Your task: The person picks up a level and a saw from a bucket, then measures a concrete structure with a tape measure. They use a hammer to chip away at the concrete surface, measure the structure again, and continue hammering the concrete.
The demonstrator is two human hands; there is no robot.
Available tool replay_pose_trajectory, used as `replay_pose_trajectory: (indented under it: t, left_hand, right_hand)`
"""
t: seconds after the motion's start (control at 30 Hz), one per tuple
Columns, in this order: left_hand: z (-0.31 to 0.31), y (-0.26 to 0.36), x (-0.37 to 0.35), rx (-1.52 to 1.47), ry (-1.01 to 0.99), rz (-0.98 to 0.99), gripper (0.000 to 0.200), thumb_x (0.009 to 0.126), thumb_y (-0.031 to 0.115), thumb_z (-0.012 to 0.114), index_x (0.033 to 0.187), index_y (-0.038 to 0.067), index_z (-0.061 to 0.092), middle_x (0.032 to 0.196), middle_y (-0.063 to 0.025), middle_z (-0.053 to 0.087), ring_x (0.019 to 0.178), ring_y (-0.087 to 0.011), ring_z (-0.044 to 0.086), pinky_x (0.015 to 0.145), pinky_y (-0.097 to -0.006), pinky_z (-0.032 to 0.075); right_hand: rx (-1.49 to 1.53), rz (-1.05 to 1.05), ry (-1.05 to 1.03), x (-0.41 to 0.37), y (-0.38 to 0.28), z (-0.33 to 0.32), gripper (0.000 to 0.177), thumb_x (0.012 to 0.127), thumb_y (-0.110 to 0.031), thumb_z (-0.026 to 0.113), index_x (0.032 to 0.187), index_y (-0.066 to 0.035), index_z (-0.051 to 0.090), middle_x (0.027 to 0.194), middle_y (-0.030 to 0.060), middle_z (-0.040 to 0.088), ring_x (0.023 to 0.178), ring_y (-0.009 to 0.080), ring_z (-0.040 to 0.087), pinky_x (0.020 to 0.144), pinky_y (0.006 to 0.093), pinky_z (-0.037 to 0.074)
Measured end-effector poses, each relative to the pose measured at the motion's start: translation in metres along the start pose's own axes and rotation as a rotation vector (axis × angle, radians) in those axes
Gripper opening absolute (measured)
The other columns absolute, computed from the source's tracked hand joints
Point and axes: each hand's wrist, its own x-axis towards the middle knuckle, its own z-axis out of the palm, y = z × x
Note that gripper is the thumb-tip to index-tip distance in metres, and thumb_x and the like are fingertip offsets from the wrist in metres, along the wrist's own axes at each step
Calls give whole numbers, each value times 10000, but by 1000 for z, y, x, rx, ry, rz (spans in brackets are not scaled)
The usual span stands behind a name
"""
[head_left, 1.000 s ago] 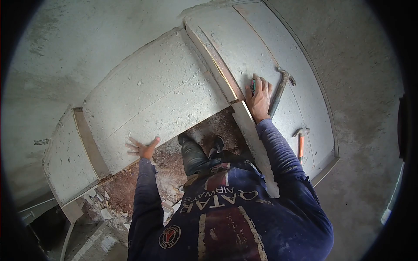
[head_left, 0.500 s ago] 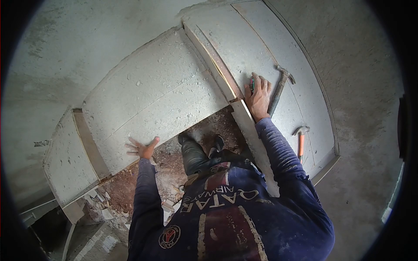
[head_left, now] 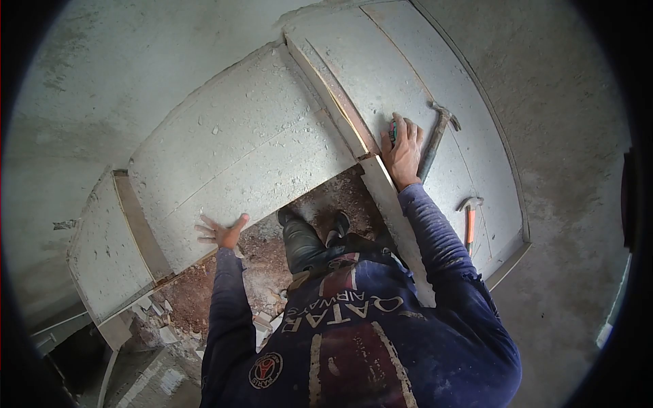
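Note:
My left hand (head_left: 224, 232) lies at the front edge of a grey, dusty slab (head_left: 231, 136), its fingers spread over the surface. On the raised right-hand slab (head_left: 367, 68) rests my right hand (head_left: 405, 151), its fingers curled round a small green-and-dark object (head_left: 393, 132), mostly hidden under the palm. Right beside that hand lies a claw hammer (head_left: 437, 139) with a dark handle, its head pointing away from me. Nearer my right forearm is a second claw hammer (head_left: 470, 224) with an orange handle.
Grit and crumbs litter the left slab. An upright divider (head_left: 330, 102) separates it from the right slab, and a narrow strip (head_left: 141, 224) crosses its left end. Reddish soil and broken rubble (head_left: 166, 333) cover the ground below. Bare plastered walls (head_left: 170, 47) stand behind.

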Motion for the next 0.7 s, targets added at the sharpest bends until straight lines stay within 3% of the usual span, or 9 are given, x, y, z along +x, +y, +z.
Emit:
replay_pose_trajectory:
  t: [0.7]
  left_hand:
    - [-2,3,-3,-23,-5,-6,1670,434,849,791,1559,64,-161,1555,-357,-244,1395,-536,-326,1054,-680,-254]
  right_hand:
    - [8,-1,12,-1,4,4,534,905,-241,651,1386,-67,496,1302,190,529,1236,405,438,1069,523,385]
